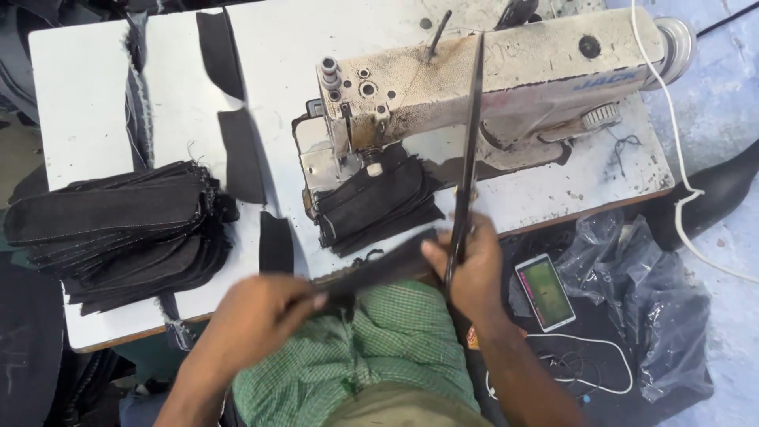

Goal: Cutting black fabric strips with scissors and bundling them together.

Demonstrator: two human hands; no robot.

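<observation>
Two hands work at the bench (95,71) edge. Left hand (257,312) pinches one end of a dark fabric strip (387,267), held just in front of the sewing machine (490,79). Right hand (470,265) grips the other end together with long scissors (468,150), blades pointing away.

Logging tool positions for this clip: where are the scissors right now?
In the head view, the scissors are right of centre, in the right hand, blades pointing up across the sewing machine, beside the dark fabric strip.
</observation>
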